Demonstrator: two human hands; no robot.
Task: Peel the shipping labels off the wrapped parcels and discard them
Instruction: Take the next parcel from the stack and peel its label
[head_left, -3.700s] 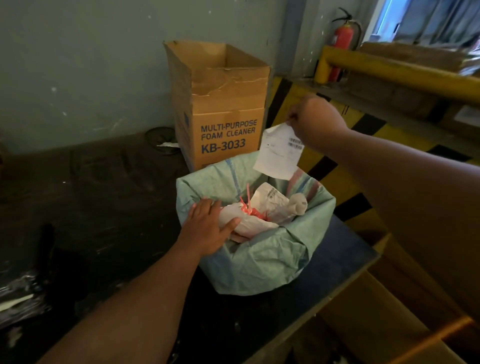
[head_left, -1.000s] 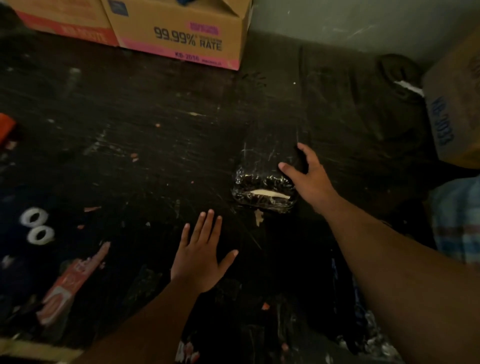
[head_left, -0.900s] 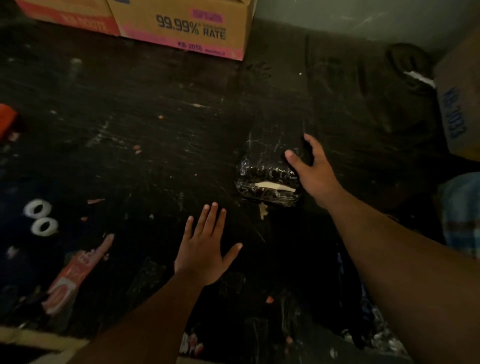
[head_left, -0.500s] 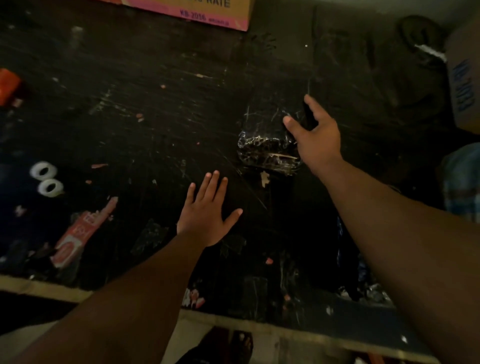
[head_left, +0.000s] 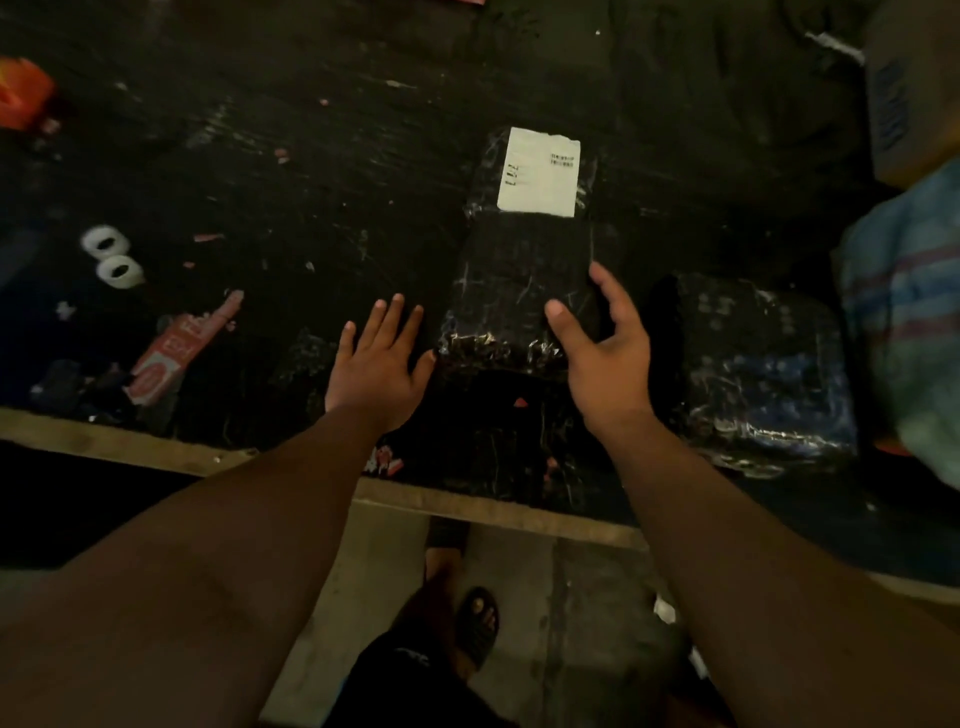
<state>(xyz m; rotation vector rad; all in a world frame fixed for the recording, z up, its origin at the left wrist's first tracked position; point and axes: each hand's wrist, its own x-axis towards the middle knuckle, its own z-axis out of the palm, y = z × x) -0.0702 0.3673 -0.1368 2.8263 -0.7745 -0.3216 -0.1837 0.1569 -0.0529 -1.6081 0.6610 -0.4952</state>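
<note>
Gripping the black parcel (head_left: 519, 291), right hand (head_left: 605, 358) curls round it; left hand (head_left: 379, 358) fingers spread flat.

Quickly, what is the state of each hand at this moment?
Left hand: open, fingers spread, flat beside the black wrapped parcel, holding nothing.
Right hand: fingers and thumb curled round the parcel's near right corner.
</note>
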